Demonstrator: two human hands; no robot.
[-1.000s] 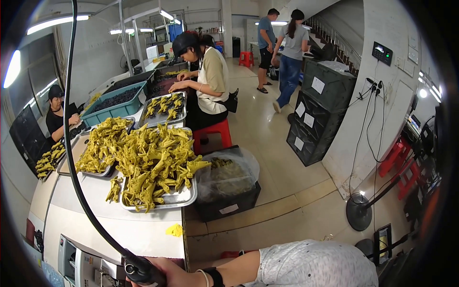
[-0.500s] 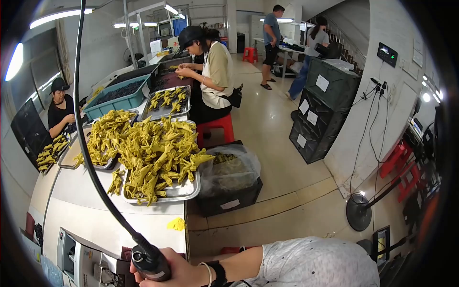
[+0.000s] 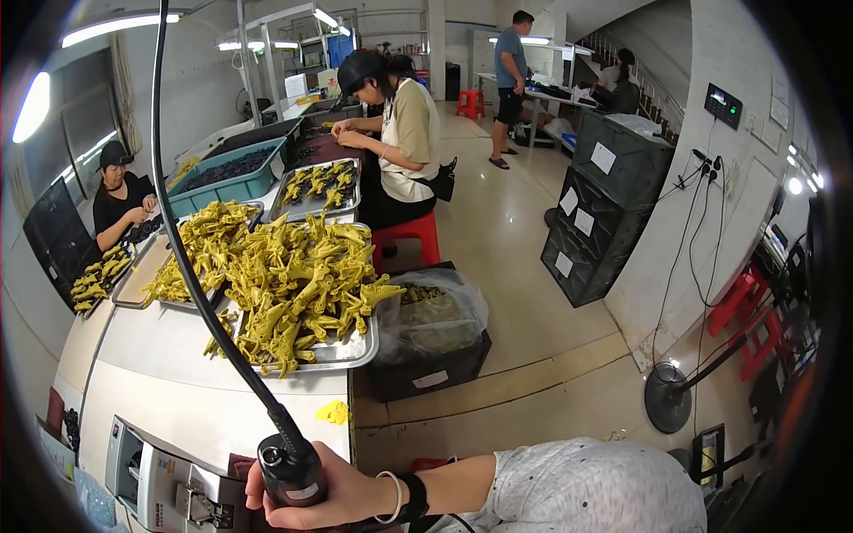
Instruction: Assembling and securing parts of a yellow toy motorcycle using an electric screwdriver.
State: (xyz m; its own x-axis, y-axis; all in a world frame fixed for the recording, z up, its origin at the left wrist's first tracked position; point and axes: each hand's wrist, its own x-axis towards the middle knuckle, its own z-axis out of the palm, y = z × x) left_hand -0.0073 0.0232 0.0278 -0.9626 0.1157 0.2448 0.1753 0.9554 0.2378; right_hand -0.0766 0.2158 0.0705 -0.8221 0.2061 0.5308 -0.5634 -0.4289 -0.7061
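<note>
My right hand (image 3: 351, 489) is closed around a black cylindrical handle (image 3: 291, 471) at the lower edge of the table. From the handle's top a thick, flexible black cable (image 3: 209, 311) curves up and out of the picture. A pale bracelet and a black band circle my wrist. My left hand is out of view. Beyond the handle, a metal tray (image 3: 355, 355) is heaped with yellow moulded parts (image 3: 298, 284), whose exact kind I cannot make out. A grey, box-shaped machine (image 3: 169, 480) with a metal clamp-like fitting stands just left of my hand.
A yellow scrap (image 3: 333, 411) lies near the table (image 3: 133, 382) edge. Beside the table stands a black crate (image 3: 435, 377) lined with clear plastic. Two people work at trays and a teal bin (image 3: 235, 182) farther back. Stacked dark crates (image 3: 586, 231) and a round black stand base (image 3: 668, 398) are at right.
The handle and my right hand show slightly farther right, with the whole view shifted a little the same way. In the background, the person in the light top has moved behind the stacked crates.
</note>
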